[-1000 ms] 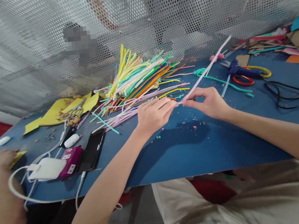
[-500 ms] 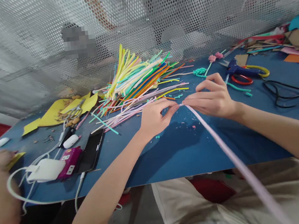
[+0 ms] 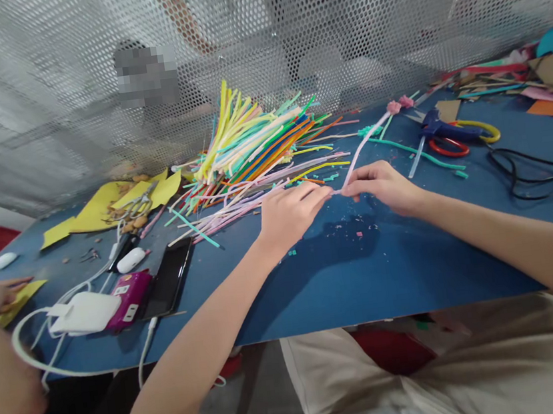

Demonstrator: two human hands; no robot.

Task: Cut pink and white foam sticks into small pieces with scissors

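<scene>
The pale pink stem point(image 3: 362, 145) looks soft and matt, and the heap of coloured stems point(image 3: 253, 142) has a similar finish. The blue surface point(image 3: 318, 302) is smooth and rather matt. The grey screen point(image 3: 242, 9) is of metal, perforated with many small holes. The phone point(image 3: 169, 279) has a glossy black face, the charger point(image 3: 90, 313) is of smooth white plastic, and the trousers point(image 3: 337, 374) are of cloth.

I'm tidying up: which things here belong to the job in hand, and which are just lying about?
In the job:
lilac pipe cleaner, held by left hand and right hand
pipe-cleaner bundle, probably
scissors, possibly

Lying about, apparently:
smartphone
white power adapter
yellow paper
</scene>
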